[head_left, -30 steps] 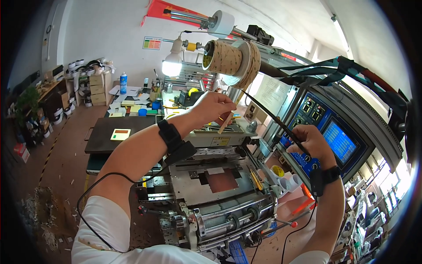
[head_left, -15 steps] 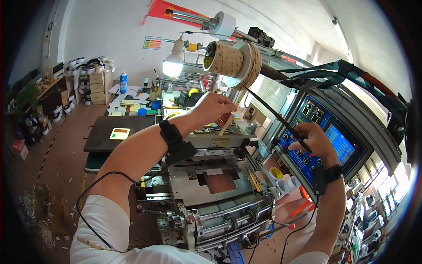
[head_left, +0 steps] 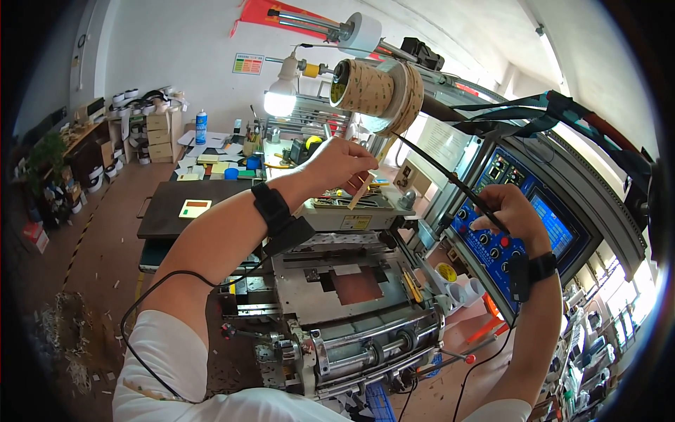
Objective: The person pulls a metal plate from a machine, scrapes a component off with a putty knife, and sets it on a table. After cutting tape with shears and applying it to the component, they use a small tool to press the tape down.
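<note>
My left hand (head_left: 339, 165) is raised below a roll of brown-patterned tape (head_left: 365, 90), its fingers pinched on a narrow beige strip (head_left: 361, 193) that hangs down from them. On the right, my right hand (head_left: 512, 211) is closed round long, slim black tweezers (head_left: 450, 176). Their pointed tip reaches up and left to the lower edge of the wide tape roll (head_left: 406, 98) beside the patterned one. Behind that hand is a blue control panel (head_left: 492, 235) with knobs and a lit screen. Below both arms lies the machine's metal bed (head_left: 302, 299) with a brown plate (head_left: 358, 285) on it.
A lit bulb (head_left: 280, 98) hangs left of the rolls, and a white roll (head_left: 361, 35) sits above. Metal rollers (head_left: 373, 352) run across the machine's front. At left stands a dark table (head_left: 165, 214) with a small card. Cables trail from both wrist straps.
The view has shifted slightly, so the scene sits a little lower and to the right. My right hand has moved slightly right with the tweezers. My left hand keeps its pinch.
</note>
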A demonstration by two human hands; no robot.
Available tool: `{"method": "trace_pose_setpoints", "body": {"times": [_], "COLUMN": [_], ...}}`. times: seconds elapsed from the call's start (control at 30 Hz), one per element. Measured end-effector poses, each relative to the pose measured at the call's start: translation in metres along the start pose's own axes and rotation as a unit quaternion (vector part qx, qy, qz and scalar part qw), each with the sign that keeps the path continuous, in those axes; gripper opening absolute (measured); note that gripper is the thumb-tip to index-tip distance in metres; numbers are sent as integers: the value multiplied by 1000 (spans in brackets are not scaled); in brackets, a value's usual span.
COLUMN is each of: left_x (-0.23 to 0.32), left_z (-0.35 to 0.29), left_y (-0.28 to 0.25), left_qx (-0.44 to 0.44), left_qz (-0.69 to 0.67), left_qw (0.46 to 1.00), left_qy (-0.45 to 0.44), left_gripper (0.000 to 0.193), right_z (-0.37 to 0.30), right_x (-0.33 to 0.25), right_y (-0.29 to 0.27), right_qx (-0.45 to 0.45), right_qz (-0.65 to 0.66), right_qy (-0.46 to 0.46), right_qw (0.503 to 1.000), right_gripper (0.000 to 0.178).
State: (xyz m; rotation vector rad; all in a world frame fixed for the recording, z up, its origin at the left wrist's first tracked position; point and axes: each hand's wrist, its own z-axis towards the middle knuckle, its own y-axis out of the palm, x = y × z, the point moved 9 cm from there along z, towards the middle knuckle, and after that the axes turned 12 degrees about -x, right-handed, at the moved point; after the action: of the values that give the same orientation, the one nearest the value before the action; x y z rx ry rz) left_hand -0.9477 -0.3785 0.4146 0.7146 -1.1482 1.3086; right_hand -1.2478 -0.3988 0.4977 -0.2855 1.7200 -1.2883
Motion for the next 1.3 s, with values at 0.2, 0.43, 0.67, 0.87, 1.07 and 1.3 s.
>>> {"method": "trace_pose_setpoints", "body": {"times": [0.2, 0.43, 0.67, 0.87, 1.07, 1.3], "left_x": [2, -5, -29, -67, -120, -168], "left_z": [-3, -13, -120, -242, -394, -610], "left_y": [4, 4, 1, -41, -111, -196], "left_qx": [2, 7, -8, 32, 168, 273], "left_qz": [-3, -11, 0, -125, -156, -213], "left_qw": [1000, 1000, 998, 986, 964, 918], "left_qy": [-1, -9, -64, -106, -136, -193], "left_gripper": [22, 22, 24, 47, 73, 77], "right_z": [-2, -4, -45, -176, -137, -18], "right_x": [-2, -7, -9, 13, -82, -189], "right_y": [-1, 15, 94, 234, 382, 578], "right_qx": [-3, -3, 62, 68, -160, -274], "right_qz": [3, 12, -98, 126, 354, 432], "right_qy": [10, 20, -15, 120, 44, 186], "right_qw": [1000, 1000, 993, 982, 921, 839], "right_gripper": [35, 30, 25, 16, 42, 21]}}
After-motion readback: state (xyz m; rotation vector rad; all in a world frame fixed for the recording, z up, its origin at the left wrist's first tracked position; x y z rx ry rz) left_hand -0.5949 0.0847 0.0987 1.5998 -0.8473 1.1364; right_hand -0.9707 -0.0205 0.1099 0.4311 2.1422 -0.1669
